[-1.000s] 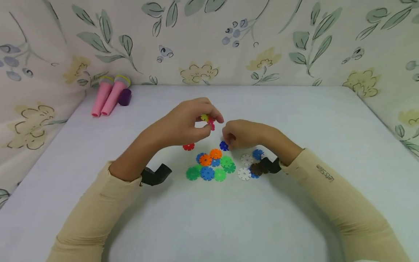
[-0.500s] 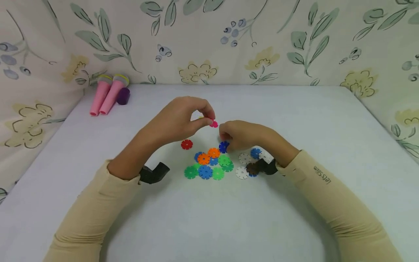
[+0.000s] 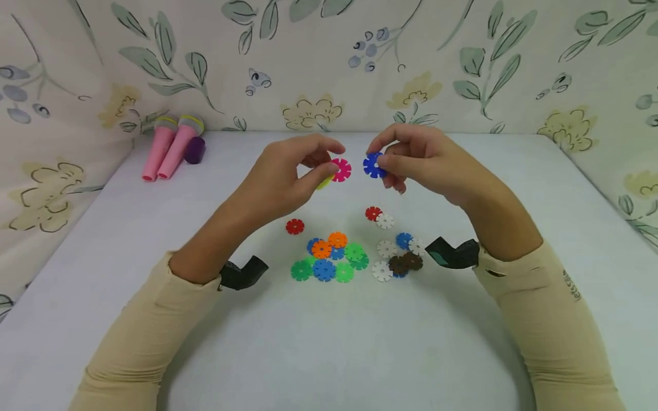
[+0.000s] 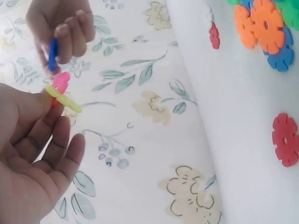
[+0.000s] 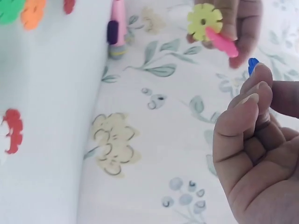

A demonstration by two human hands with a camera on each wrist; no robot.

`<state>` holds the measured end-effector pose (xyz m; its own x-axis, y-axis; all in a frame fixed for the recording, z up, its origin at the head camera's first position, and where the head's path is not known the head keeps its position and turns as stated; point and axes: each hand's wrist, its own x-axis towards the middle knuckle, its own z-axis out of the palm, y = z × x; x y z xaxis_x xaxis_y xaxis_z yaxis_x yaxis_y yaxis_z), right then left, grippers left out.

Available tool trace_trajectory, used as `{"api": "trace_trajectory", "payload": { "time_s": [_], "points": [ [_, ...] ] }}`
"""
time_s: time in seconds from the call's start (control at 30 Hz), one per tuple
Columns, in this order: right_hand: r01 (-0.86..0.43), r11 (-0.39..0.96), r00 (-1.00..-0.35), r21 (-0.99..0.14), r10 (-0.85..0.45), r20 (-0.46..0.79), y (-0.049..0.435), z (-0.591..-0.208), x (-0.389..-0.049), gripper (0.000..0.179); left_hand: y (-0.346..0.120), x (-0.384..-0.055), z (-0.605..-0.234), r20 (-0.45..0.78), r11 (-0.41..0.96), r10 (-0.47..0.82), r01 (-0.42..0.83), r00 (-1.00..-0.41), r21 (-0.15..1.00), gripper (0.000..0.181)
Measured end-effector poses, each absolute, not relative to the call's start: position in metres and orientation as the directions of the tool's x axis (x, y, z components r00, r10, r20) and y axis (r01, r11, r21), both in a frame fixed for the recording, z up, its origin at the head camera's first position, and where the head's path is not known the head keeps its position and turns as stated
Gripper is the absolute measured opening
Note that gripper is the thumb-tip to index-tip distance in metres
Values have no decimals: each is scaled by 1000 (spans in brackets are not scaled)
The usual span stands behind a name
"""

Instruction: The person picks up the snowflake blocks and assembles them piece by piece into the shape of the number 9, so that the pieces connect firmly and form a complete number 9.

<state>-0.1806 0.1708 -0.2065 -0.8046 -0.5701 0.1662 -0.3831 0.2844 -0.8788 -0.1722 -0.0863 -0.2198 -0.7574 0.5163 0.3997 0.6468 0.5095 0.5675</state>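
Above the table, my left hand (image 3: 288,180) pinches a pink notched disc (image 3: 341,170) and a yellow notched disc (image 5: 200,19), flat plastic pieces like snowflake connectors. In the wrist views these two sit crosswise against each other. Facing them, my right hand (image 3: 432,162) pinches a dark blue notched disc (image 3: 371,165) between thumb and index finger. A small gap separates the blue disc from the pink one in the head view. On the table below lie a red disc (image 3: 295,226) and another red disc (image 3: 372,213) partly under a white disc (image 3: 385,221).
A group of orange, green and blue discs (image 3: 324,270) lies mid-table. White, brown and blue discs (image 3: 398,265) overlap to its right. Two pink toy microphones (image 3: 177,151) and a purple piece (image 3: 195,150) are at the back left. Floral cloth (image 3: 349,68) hangs behind the table.
My right hand has lifted the dark blue disc off the table, up and to the right. My left hand has risen slightly with the pink and yellow discs, and the pink one now faces the head camera.
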Motion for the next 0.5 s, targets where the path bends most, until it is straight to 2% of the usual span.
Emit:
{"api": "trace_trajectory", "payload": {
  "time_s": [0.2,0.5],
  "points": [
    [-380,238,-790,-894,-587,179,170,-200,-175,20,-83,-169,-219,497,434,518,714,-697,549,16],
    [-345,181,-794,-921,-580,184,170,-199,-171,18,-82,-164,-216,507,420,525,726,-683,544,16]
  ]
}}
